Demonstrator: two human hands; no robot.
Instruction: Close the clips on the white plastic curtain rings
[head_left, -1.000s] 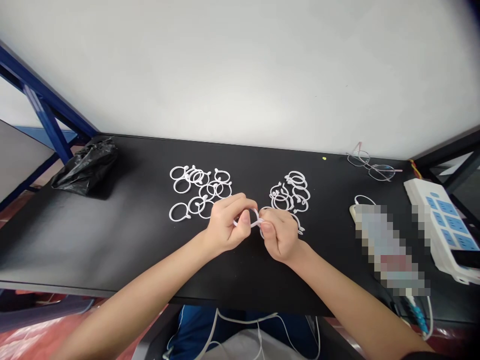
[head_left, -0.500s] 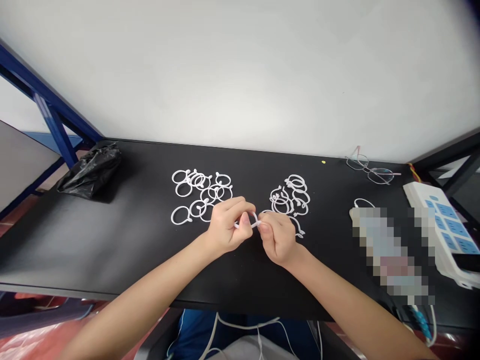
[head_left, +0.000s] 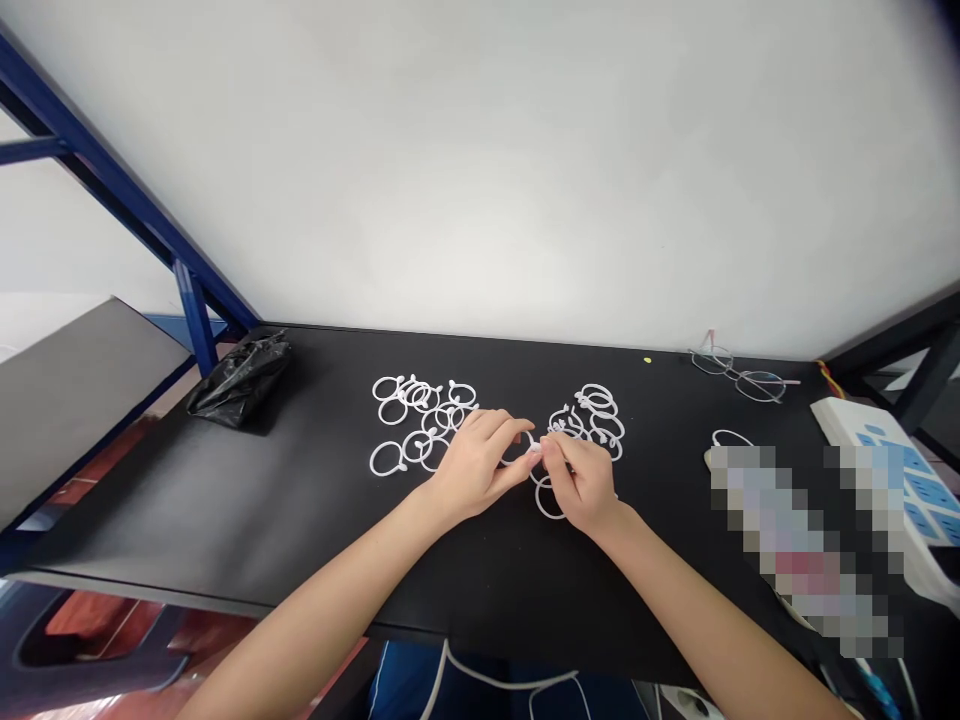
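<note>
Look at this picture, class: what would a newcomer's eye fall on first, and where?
At the middle of the black table, the left hand and right hand pinch one white ring between them. Just behind lie two heaps of white rings: the left heap and the right heap.

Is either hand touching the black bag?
No, the left hand and right hand meet on a ring, and the bag lies far to their left.
</note>
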